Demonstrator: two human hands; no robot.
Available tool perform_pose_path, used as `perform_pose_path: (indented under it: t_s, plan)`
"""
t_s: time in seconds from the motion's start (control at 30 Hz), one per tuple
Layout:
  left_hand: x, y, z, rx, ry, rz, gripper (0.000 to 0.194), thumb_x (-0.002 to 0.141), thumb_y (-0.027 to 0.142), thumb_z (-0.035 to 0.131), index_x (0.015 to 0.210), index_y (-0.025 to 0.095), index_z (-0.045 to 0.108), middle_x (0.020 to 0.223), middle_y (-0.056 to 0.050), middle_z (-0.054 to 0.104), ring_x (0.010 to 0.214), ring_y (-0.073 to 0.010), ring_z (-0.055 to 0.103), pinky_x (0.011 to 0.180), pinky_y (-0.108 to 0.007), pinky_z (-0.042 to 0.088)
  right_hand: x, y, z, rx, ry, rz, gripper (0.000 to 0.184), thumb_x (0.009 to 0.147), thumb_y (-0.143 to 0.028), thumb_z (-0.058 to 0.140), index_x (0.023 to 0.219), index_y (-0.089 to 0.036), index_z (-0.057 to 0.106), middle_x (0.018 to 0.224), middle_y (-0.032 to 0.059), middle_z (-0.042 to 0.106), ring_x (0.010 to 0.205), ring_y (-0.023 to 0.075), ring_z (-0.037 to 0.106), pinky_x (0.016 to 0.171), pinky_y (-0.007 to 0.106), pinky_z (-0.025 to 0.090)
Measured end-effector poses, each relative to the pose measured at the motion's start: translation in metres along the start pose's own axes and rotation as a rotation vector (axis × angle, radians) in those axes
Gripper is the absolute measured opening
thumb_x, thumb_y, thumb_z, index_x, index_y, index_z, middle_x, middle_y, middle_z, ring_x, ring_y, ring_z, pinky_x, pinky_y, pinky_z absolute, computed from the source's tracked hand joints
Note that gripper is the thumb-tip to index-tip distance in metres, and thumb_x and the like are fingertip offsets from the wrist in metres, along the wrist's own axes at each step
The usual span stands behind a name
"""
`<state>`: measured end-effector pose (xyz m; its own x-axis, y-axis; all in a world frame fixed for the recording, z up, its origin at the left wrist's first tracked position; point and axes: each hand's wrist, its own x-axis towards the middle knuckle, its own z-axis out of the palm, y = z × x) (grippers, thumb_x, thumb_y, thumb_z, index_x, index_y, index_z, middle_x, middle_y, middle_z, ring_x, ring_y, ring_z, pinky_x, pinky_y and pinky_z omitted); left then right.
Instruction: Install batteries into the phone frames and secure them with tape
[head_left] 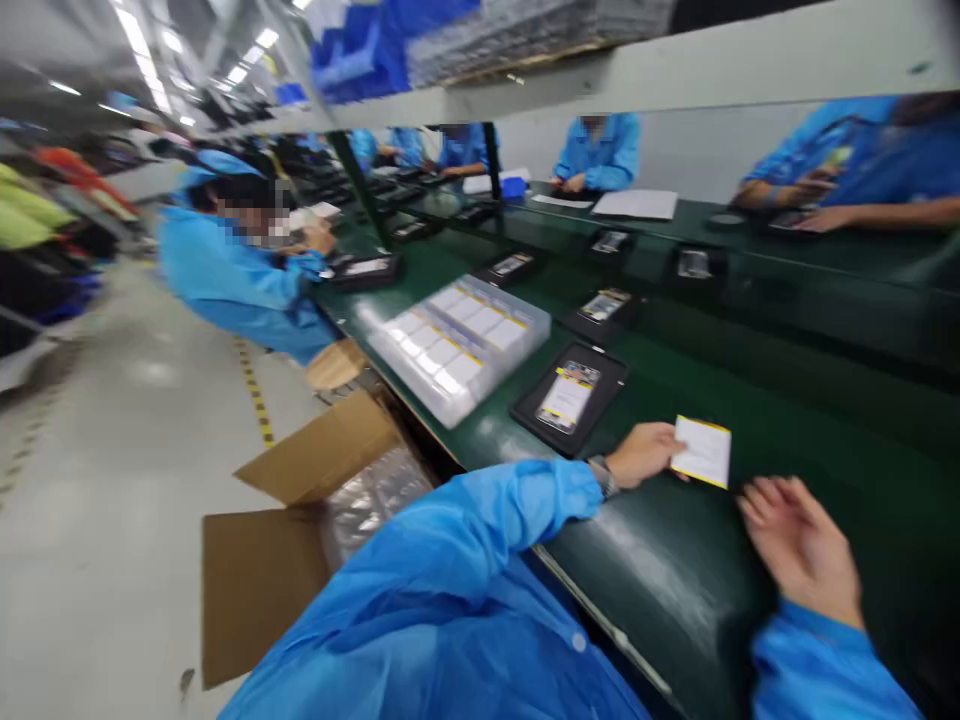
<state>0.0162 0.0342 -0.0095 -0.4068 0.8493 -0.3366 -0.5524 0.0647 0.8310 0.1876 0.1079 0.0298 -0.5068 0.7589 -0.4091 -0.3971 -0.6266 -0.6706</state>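
My left hand (643,453) pinches a small white card with yellow edges (703,452) just above the dark green belt (675,570). My right hand (799,545) rests beside it to the right, fingers stretched out and holding nothing. Just left of the card lies a black tray (529,405) carrying a phone-like device with a white and yellow label (567,396). Further left stands a clear plastic tray (536,325) filled with several white yellow-edged cards. Both my sleeves are blue.
More black trays with devices (604,305) run along the belt. Co-workers in blue coats (232,270) sit on both sides. An open cardboard box (315,510) stands on the floor at my left. A shelf with blue bins (360,50) hangs overhead.
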Motion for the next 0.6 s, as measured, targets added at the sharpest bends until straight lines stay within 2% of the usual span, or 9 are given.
perform_pose_path:
  t_s: [0.1, 0.23, 0.37, 0.43, 0.53, 0.6]
  plan:
    - [-0.007, 0.006, 0.002, 0.004, -0.025, 0.039, 0.012, 0.079, 0.013, 0.070, 0.090, 0.010, 0.067, 0.084, -0.008, 0.074, 0.071, -0.0164, 0.067, 0.063, -0.026, 0.055, 0.011, 0.001, -0.009, 0.015, -0.040, 0.020, 0.019, 0.084, -0.018, 0.065, 0.070, -0.020, 0.052, 0.062, -0.0023, 0.044, 0.046, 0.0078, 0.040, 0.041, 0.020, 0.041]
    - [-0.013, 0.009, 0.003, 0.038, -0.029, 0.078, 0.013, 0.081, 0.013, 0.068, 0.093, 0.009, 0.067, 0.086, -0.011, 0.075, 0.070, -0.0175, 0.068, 0.058, -0.025, 0.055, 0.013, 0.000, -0.009, 0.004, -0.117, -0.009, 0.014, 0.076, -0.016, 0.067, 0.077, -0.019, 0.053, 0.063, -0.0051, 0.046, 0.046, 0.0067, 0.040, 0.042, 0.019, 0.038]
    - [-0.014, 0.011, 0.005, 0.033, 0.001, 0.117, 0.010, 0.079, 0.013, 0.068, 0.089, 0.010, 0.066, 0.084, -0.010, 0.075, 0.069, -0.0181, 0.068, 0.055, -0.026, 0.054, 0.012, 0.002, -0.011, -0.040, -0.176, -0.096, 0.015, 0.076, -0.024, 0.068, 0.077, -0.020, 0.053, 0.057, -0.0082, 0.039, 0.043, 0.0065, 0.035, 0.040, 0.020, 0.033]
    - [-0.014, 0.010, 0.005, 0.032, 0.028, 0.134, 0.009, 0.077, 0.011, 0.067, 0.086, 0.011, 0.065, 0.082, -0.009, 0.074, 0.068, -0.0182, 0.067, 0.052, -0.025, 0.051, 0.015, 0.007, -0.013, -0.131, -0.078, -0.247, 0.017, 0.074, -0.027, 0.069, 0.077, -0.021, 0.053, 0.053, -0.0088, 0.040, 0.041, 0.0067, 0.034, 0.038, 0.020, 0.028]
    - [-0.013, 0.008, 0.006, 0.036, 0.060, 0.143, 0.011, 0.072, 0.009, 0.065, 0.082, 0.012, 0.064, 0.076, -0.007, 0.072, 0.065, -0.0176, 0.066, 0.049, -0.023, 0.046, 0.020, 0.017, -0.014, -0.299, 0.180, -0.514, 0.020, 0.071, -0.031, 0.071, 0.078, -0.021, 0.054, 0.048, -0.0092, 0.043, 0.039, 0.0074, 0.033, 0.037, 0.020, 0.023]
    - [-0.011, 0.008, 0.005, 0.034, 0.063, 0.137, 0.013, 0.069, 0.009, 0.066, 0.082, 0.012, 0.064, 0.075, -0.006, 0.071, 0.062, -0.0168, 0.065, 0.047, -0.022, 0.042, 0.023, 0.023, -0.014, -0.402, 0.249, -0.583, 0.022, 0.071, -0.035, 0.071, 0.079, -0.022, 0.055, 0.046, -0.0093, 0.043, 0.039, 0.0080, 0.033, 0.038, 0.020, 0.022]
